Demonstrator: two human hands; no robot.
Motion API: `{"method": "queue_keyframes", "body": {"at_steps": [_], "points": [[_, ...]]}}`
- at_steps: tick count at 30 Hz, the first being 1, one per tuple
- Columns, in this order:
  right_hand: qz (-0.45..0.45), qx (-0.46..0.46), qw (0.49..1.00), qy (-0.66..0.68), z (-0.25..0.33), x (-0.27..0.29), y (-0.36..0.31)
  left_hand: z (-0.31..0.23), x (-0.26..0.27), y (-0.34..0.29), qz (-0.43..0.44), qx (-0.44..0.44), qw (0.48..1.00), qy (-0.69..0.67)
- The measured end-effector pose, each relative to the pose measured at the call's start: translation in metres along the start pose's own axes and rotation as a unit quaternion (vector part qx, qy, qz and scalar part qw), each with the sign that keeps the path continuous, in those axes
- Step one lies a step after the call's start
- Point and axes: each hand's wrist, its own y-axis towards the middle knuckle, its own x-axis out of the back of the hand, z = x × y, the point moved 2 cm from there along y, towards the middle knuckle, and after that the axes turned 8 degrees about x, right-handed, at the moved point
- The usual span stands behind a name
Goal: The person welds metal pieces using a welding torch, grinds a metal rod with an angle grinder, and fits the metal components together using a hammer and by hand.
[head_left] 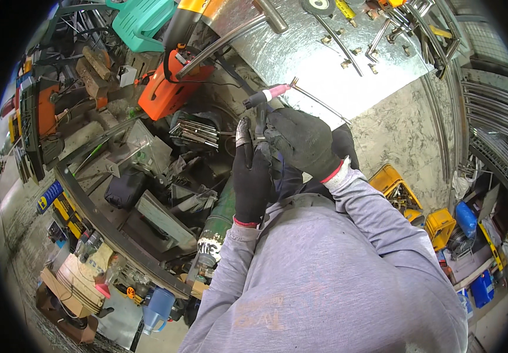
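Both my hands wear black gloves with red cuffs and meet in front of my body. My right hand (302, 141) is closed round the handle of a welding torch (261, 117), which has a pink nozzle (278, 90) and a black cap. The nozzle points to the right, toward the metal sheet (324, 82). My left hand (251, 176) is beside the torch handle, its fingers pointing up and closed near a small pale piece whose kind I cannot make out. Just past the nozzle, a thin metal rod (321, 101) lies on the sheet's near edge.
Metal tubes (339, 44) and small brass-coloured fittings lie on the sheet. An orange machine (171, 88) and a bundle of rods (198, 133) stand to the left. A green gas cylinder (218, 220) is by my left forearm. Yellow bins (395, 185) sit at the right.
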Motion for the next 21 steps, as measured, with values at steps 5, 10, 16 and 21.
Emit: {"method": "queue_keyframes", "body": {"at_steps": [5, 10, 16, 21], "points": [[-0.013, -0.002, 1.0, 0.009, 0.0, 0.002, 0.001, -0.009, -0.005, 0.0, -0.017, -0.089, 0.993, 0.08], [-0.002, -0.015, 1.0, 0.019, 0.008, 0.01, 0.004, 0.02, 0.02, 0.003, -0.058, -0.273, 0.904, 0.324], [-0.058, -0.103, 0.993, -0.018, 0.014, 0.078, -0.018, 0.001, 0.068, -0.014, -0.051, -0.06, 0.996, -0.05], [-0.016, -0.142, 0.964, -0.225, -0.004, 0.11, -0.045, 0.018, 0.1, -0.015, -0.079, -0.092, 0.988, -0.1]]}}
